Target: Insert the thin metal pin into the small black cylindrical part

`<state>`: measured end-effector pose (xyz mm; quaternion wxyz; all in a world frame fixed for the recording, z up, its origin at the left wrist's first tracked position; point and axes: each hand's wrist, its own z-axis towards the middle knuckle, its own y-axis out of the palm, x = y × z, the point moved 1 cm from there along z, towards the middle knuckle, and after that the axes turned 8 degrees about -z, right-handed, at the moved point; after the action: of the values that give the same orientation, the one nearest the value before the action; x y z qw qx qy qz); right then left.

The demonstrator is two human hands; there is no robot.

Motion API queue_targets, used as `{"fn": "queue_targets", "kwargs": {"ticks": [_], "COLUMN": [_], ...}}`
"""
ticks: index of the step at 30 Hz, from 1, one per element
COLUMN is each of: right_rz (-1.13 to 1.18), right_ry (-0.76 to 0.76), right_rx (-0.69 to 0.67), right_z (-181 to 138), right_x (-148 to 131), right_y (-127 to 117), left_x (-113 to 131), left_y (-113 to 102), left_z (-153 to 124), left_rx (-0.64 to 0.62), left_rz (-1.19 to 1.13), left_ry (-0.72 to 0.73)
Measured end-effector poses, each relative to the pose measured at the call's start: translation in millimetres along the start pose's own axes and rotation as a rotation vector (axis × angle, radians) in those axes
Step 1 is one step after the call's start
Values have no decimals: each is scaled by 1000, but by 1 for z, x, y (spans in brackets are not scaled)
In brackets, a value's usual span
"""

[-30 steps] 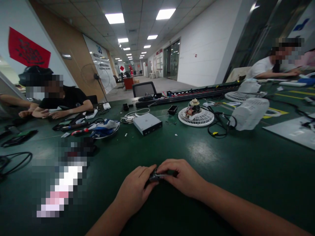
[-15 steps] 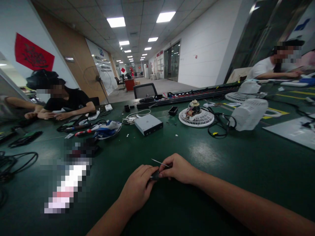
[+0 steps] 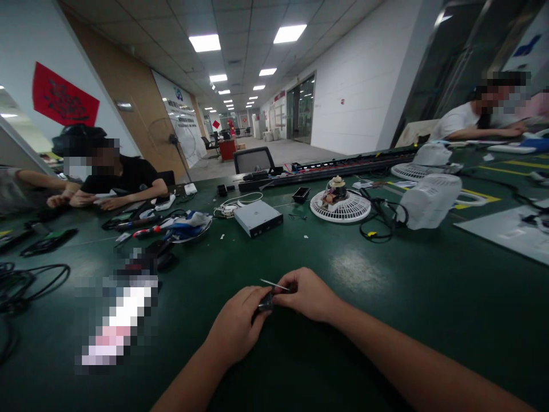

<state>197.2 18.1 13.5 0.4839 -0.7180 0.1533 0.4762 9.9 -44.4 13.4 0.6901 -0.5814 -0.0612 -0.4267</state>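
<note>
My left hand [image 3: 235, 323] is closed around a small dark block-like piece [image 3: 266, 304], its fingers and thumb on either side of it. My right hand [image 3: 309, 294] pinches a thin metal rod [image 3: 273, 283] that points up and to the left, over the dark piece. The rod's other end is hidden in my right hand, so its kind cannot be made out. Fingertips of the right hand come close to the dark piece; whether they touch it I cannot tell. Both hands are low over the green tabletop [image 3: 240, 263].
Ahead lies a silver disc drive [image 3: 258, 217]. To its right are a small black box [image 3: 301, 194], a white fan grille with motor [image 3: 340, 206] and a white plastic housing [image 3: 431, 200]. Tools and a blue cloth [image 3: 189, 224] lie left. People sit at both far sides.
The dark piece shows more between my hands, and my right fingers have drawn slightly off it. The rod has shifted a little left. The view has turned slightly.
</note>
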Motion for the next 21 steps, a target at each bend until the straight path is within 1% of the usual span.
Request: {"fn": "queue_targets", "kwargs": {"ticks": [2,5,11,16,18,21], "right_rz": [-154,-238,-225,-182,-154,-104], "right_ry": [-60,-97,-138,-193,-226,-212], "right_rx": [128,176,184,110,105,107], "right_z": [-4,-7,-8,-6,-5,-3], "right_x": [-6,-10,-10,-8,-7,-6], "right_y": [2,6,3,-1,0,2], "left_x": [0,0,-3,-11,-11,-9], "left_y": [-1,-2,-5,-10,-10,-8], "left_z": [0,1,5,4,3,2], "left_rx": [1,-12,-29,25,8,-41], "left_rz": [-8,-18,10,15,8,-6], "left_ry": [-17,-45,-28,-60,-39,-2]}}
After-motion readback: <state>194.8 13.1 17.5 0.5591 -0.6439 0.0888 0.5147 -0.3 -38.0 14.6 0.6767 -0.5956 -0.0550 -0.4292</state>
